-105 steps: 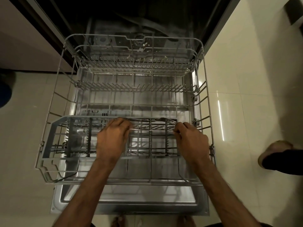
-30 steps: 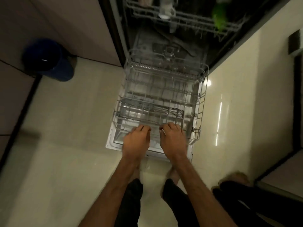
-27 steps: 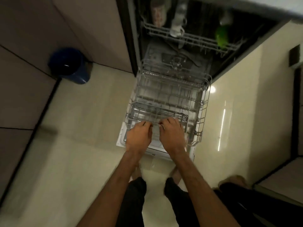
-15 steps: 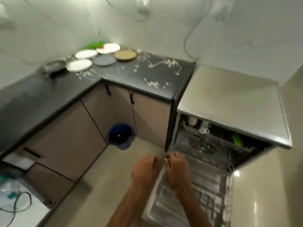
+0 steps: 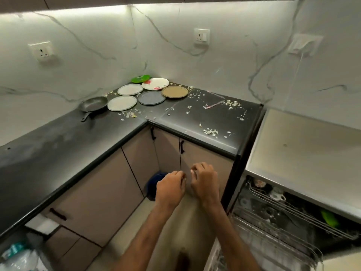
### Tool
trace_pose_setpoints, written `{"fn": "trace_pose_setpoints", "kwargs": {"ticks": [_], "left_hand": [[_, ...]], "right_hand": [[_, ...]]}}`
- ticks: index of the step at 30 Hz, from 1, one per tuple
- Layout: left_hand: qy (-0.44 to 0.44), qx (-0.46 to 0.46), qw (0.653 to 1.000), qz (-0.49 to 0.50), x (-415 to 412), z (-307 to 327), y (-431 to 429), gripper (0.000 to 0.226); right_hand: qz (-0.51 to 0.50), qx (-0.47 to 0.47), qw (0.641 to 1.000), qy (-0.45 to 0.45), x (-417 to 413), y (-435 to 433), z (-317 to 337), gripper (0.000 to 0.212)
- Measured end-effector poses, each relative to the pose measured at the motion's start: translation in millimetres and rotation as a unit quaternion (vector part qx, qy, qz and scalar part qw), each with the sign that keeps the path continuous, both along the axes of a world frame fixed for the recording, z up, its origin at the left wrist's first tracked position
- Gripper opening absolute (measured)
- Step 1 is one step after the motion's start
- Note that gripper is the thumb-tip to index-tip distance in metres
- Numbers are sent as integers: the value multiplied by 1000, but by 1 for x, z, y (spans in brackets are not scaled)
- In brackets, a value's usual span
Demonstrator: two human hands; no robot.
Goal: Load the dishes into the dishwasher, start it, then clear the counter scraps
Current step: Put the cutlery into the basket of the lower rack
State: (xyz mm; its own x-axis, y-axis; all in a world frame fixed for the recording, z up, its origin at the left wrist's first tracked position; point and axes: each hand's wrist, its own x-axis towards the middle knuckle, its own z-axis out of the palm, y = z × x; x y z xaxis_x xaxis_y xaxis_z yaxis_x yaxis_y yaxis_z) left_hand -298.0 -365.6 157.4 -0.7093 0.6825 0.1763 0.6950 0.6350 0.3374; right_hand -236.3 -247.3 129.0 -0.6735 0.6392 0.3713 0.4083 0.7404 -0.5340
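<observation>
Black counter with scraps, below it left hand, right hand, fingers curled in, palms hidden, dishwasher cropped

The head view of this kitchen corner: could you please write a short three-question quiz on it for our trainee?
1. True or false: the frying pan lies left of the plates on the counter.
2. Where does the blue bin stand? A) on the counter B) on the floor in the cabinet corner C) in a drawer
3. Fill in: the plate nearest the dishwasher is ___ in colour.
Key: 1 true; 2 B; 3 tan, the tan plate.
</observation>
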Motion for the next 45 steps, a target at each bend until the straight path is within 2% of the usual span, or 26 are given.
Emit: {"fn": "trace_pose_setpoints", "kwargs": {"ticks": [6, 10, 21, 29, 36, 40, 45], "left_hand": [[-15, -19, 1000, -8, -114, -13, 42, 17], [-12, 7, 1000, -26, -177, -15, 78, 16], [-85, -45, 989, -110, -282, -56, 211, 33], [-119, -134, 969, -171, -326, -86, 296, 46], [-123, -129, 970, -167, -362, -94, 351, 55], [-102, -162, 971, -146, -382, -100, 384, 59], [-97, -196, 966, -137, -396, -96, 401, 57]], "right_hand": [[-25, -15, 1000, -2, -106, 42, -9, 5], [-29, -18, 999, -26, -162, 76, -15, 10], [-147, -12, 985, -87, -232, 183, -42, 6], [-217, -24, 964, -153, -277, 271, -46, 6], [-162, -8, 963, -215, -326, 355, -36, 20], [-96, -10, 954, -284, -361, 421, -35, 42], [-31, 39, 942, -331, -394, 479, -36, 42]]}}
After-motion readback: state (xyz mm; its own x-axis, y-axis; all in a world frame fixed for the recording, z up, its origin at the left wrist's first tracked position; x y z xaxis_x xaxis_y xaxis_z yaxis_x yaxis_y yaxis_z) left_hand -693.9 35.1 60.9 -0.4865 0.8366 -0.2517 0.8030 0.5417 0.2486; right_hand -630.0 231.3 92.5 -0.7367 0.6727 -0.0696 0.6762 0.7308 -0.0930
